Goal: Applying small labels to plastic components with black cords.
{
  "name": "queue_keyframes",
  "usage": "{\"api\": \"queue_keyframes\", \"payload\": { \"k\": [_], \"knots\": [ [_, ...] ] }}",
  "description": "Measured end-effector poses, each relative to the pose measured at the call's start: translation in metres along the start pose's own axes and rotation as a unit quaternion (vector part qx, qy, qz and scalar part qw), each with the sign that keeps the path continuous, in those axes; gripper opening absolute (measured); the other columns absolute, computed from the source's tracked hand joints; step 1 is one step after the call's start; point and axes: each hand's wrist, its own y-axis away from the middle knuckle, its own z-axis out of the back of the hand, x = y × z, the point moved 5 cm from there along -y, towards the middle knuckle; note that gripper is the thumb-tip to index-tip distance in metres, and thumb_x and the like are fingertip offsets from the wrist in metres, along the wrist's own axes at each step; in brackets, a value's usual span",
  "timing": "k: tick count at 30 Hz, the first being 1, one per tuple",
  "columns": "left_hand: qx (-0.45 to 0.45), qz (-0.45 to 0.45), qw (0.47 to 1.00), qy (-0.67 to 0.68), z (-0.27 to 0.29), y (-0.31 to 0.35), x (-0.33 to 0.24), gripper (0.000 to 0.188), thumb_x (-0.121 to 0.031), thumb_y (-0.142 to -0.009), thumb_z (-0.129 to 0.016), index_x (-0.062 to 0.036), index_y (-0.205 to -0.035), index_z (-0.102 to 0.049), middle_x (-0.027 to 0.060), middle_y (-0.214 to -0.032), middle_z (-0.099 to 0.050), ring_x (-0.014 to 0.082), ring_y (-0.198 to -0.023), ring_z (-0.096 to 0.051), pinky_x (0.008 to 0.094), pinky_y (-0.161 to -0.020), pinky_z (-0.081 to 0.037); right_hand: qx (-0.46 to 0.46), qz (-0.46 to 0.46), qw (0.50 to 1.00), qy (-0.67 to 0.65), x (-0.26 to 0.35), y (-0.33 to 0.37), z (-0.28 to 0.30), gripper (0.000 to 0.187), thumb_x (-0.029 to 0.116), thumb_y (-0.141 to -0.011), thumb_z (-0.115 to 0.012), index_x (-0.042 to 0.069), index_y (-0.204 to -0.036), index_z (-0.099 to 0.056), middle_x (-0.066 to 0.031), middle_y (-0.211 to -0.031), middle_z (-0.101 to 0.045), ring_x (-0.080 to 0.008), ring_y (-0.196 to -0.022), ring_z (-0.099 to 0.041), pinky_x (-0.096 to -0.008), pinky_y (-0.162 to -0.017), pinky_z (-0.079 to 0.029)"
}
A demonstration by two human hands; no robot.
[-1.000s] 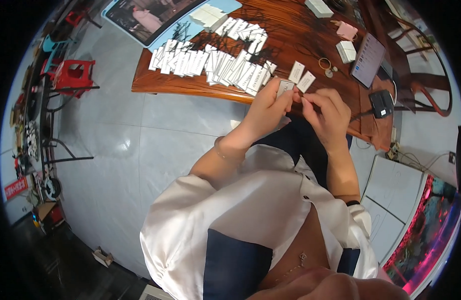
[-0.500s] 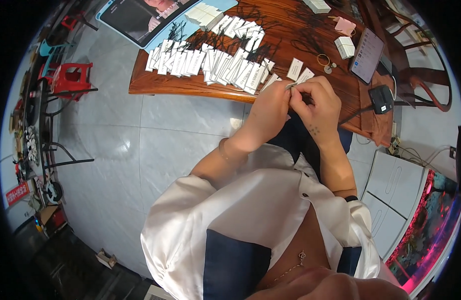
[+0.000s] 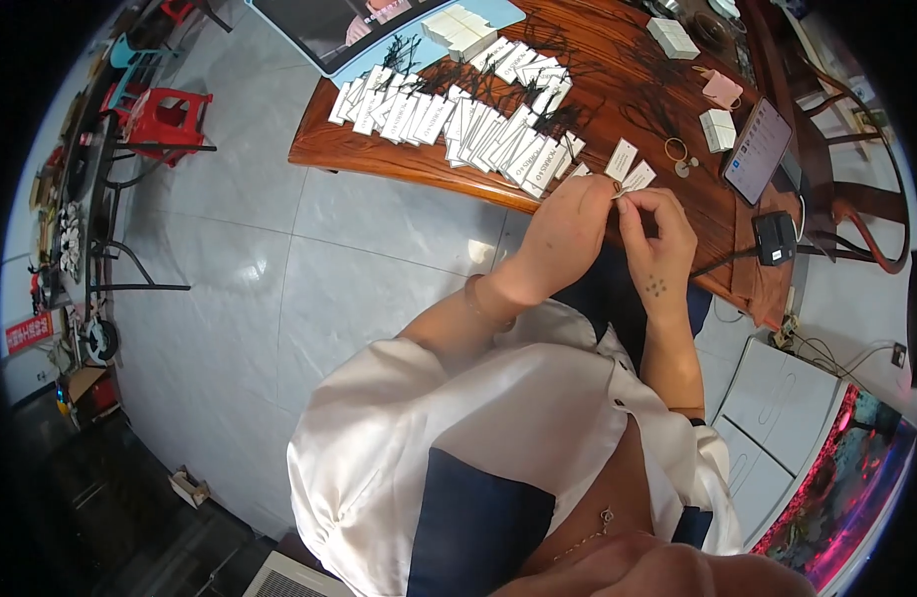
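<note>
My left hand (image 3: pixel 566 231) and my right hand (image 3: pixel 661 242) meet at the table's near edge, thumbs and fingers pinched together. Between their fingertips is a small pale thing, too small and covered to name. Just beyond the fingers lie two loose white hang tags (image 3: pixel 621 159). To the left, overlapping rows of white hang tags (image 3: pixel 490 136) with black strings (image 3: pixel 553 121) spread over the wooden table (image 3: pixel 379 167).
A block of stacked white cards (image 3: pixel 460 32) rests by a large screen with a light blue frame (image 3: pixel 331 68). At right are smaller card stacks (image 3: pixel 717 130), a phone (image 3: pixel 758 152), a black adapter (image 3: pixel 774 239) and a wooden chair (image 3: pixel 856 234). A red stool (image 3: pixel 170 121) stands at left.
The head view has shifted, so the table and its things sit farther right in the picture. Both hands stay pinched together; the fingers have shifted slightly around the small thing.
</note>
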Motion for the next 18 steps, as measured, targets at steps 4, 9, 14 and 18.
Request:
{"api": "queue_keyframes", "payload": {
  "k": [4,9,14,18],
  "knots": [
    [-0.003,0.003,1.0,0.01,0.004,-0.003,0.0,0.014,-0.001,-0.08,-0.053,0.001,-0.094,-0.05,0.0172,-0.084,-0.054,0.035,-0.08,-0.054,0.0415,-0.069,-0.045,0.029,-0.112,0.993,-0.039,-0.007,0.007,-0.002,0.01,0.007,-0.083,-0.066,0.0,-0.088,-0.062,-0.0098,-0.081,-0.063,-0.0188,-0.07,-0.06,-0.0274,-0.063,-0.046],
    [0.015,-0.004,1.0,0.02,-0.003,0.002,0.002,0.012,-0.002,-0.082,-0.052,0.0016,-0.093,-0.049,0.018,-0.082,-0.054,0.0366,-0.079,-0.053,0.0435,-0.068,-0.043,0.055,-0.071,0.996,-0.008,-0.011,0.009,-0.001,0.012,0.011,-0.085,-0.065,0.0,-0.089,-0.062,-0.0095,-0.081,-0.063,-0.018,-0.072,-0.061,-0.0277,-0.064,-0.047],
    [0.105,0.129,0.978,0.129,0.006,0.0,0.006,0.017,-0.011,-0.096,-0.043,0.0005,-0.099,-0.056,0.0144,-0.075,-0.055,0.0313,-0.069,-0.053,0.0368,-0.064,-0.043,0.034,-0.047,0.996,-0.06,-0.012,-0.001,0.008,0.011,0.011,-0.086,-0.063,0.0,-0.09,-0.062,-0.0089,-0.087,-0.06,-0.0173,-0.07,-0.059,-0.0266,-0.065,-0.046],
    [0.164,0.22,0.921,0.276,-0.001,-0.001,0.003,0.018,-0.012,-0.096,-0.044,0.0002,-0.093,-0.058,0.0106,-0.073,-0.055,0.0196,-0.066,-0.051,0.0321,-0.063,-0.042,0.073,-0.102,0.974,-0.191,-0.035,-0.008,0.012,0.013,0.011,-0.089,-0.06,-0.001,-0.095,-0.062,-0.0049,-0.086,-0.06,-0.0107,-0.072,-0.057,-0.0249,-0.065,-0.046]
  ]
}}
